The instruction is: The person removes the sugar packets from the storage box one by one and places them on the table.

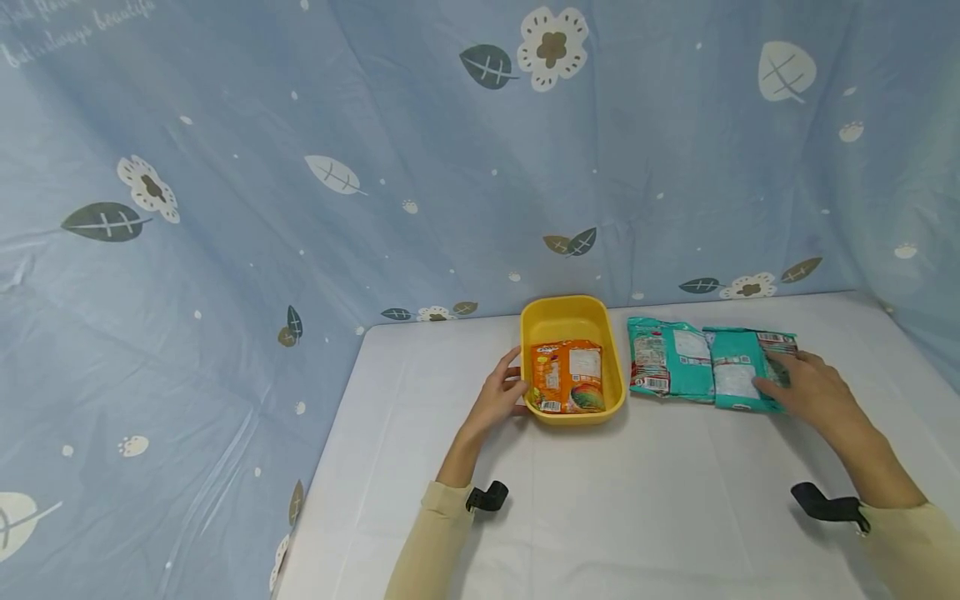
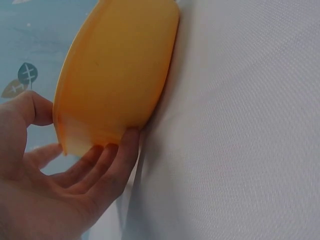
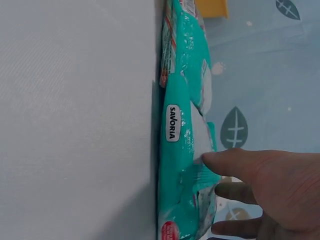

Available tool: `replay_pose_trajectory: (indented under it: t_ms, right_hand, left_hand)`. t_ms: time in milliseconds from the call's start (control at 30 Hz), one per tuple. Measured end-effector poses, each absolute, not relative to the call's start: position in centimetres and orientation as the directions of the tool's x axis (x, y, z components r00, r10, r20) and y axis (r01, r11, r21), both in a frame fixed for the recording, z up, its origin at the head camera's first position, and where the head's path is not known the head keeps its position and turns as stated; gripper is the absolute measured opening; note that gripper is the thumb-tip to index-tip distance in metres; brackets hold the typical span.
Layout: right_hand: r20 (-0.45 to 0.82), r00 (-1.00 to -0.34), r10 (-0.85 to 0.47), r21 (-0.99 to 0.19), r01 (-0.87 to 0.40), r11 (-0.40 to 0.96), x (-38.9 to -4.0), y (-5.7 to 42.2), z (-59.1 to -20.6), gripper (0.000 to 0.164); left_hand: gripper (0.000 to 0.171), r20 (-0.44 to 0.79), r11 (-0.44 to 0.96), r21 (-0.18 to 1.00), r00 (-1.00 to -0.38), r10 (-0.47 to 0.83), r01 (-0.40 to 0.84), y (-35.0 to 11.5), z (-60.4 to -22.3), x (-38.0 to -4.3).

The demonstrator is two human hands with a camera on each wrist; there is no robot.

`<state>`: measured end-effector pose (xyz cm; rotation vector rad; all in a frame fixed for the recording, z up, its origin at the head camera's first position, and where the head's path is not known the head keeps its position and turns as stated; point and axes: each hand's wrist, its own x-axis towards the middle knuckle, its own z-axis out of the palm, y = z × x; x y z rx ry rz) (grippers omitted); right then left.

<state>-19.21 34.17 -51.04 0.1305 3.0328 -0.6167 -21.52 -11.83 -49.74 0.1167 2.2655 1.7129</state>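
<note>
A yellow plastic tub stands near the back edge of the table, with orange food packets lying inside. My left hand holds the tub's left side. In the left wrist view the thumb meets the rim of the tub and the fingers rest along its outer wall. To the right of the tub lie teal packets, side by side and slightly overlapping. The right hand touches the top of the rightmost teal packet with spread fingers, not closed round it.
A white cloth covers the table. Behind it and along the left hangs a blue curtain with leaves and flowers, close to the table's back edge. Each wrist wears a black camera mount.
</note>
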Motion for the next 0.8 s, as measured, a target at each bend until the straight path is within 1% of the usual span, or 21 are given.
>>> replay_pose_trajectory:
  t_ms: [267,433,533,667,800]
  right_hand:
    - [-0.019,-0.999,0.038,-0.379,0.043,0.924,-19.3,33.7,-50.5,0.067]
    - [-0.015,-0.999,0.036,-0.373,0.038,0.927,-19.3,33.1,-49.9,0.065]
    - [-0.016,-0.999,0.033,-0.365,0.037,0.93,-19.4,32.6,-49.6,0.064]
    - [-0.006,-1.0,0.027,-0.356,0.027,0.934,-19.5,32.0,-49.5,0.061]
    - [0.008,-1.0,0.019,-0.356,0.015,0.934,-19.7,31.5,-49.6,0.06]
  left_hand:
    - [0.065,-0.173,0.276,0.955,-0.957,0.233,-0.105,-11.8,-49.8,-21.4]
    - [0.066,-0.189,0.281,0.953,-0.952,0.241,-0.118,-11.9,-49.9,-21.6]
    - [0.067,-0.201,0.279,0.952,-0.948,0.246,-0.13,-12.0,-50.7,-22.1]
    - [0.067,-0.193,0.272,0.954,-0.95,0.246,-0.124,-12.2,-52.1,-22.6]
    - [0.067,-0.179,0.272,0.956,-0.954,0.239,-0.112,-12.3,-52.8,-22.8]
